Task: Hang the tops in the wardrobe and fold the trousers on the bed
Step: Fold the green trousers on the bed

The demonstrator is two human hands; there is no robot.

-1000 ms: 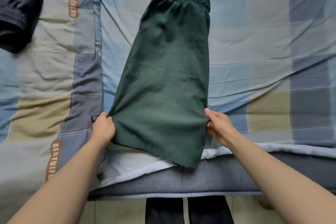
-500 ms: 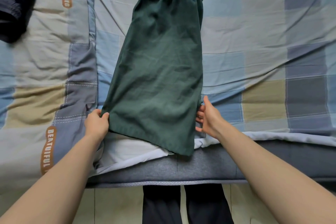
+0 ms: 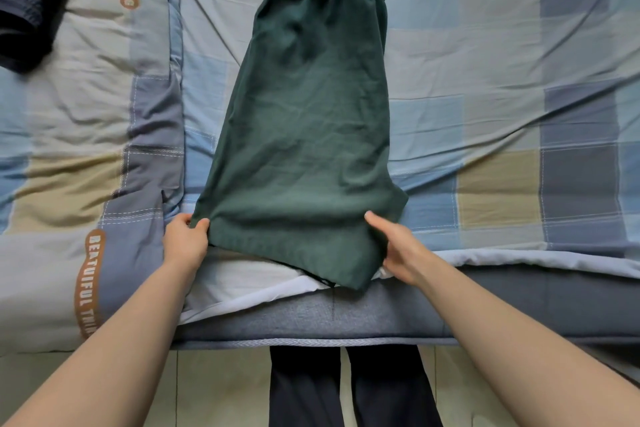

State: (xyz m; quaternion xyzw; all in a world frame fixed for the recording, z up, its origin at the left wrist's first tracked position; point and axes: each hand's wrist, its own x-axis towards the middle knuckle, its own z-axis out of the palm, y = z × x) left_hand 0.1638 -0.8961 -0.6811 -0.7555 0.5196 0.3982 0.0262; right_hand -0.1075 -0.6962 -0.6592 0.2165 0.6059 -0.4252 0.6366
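I have the green shorts (image 3: pixel 304 121) lying on the bed (image 3: pixel 502 80), already halved lengthwise, waistband at 12 o'clock and hem at 6 o'clock, where the lowest corner hangs just past the edge of the bed. My left hand (image 3: pixel 185 241) pinches the hem corner at 9 o'clock, fingers curled round the cloth. My right hand (image 3: pixel 394 246) holds the hem at 3 o'clock, thumb on top; the fingers underneath are hidden, so I judge rather than see that they clasp the cloth. The step in hand appears to be the cross fold, hem to waistband. To do it well: raise both corners together, keep the hem taut and level between the hands, carry it toward 12 o'clock, and lay edge on edge before letting go. Avoid dragging the lower layer, which would skew the stack. A dark garment (image 3: pixel 27 0) lies well apart at 10 o'clock on the quilt (image 3: pixel 69 135).
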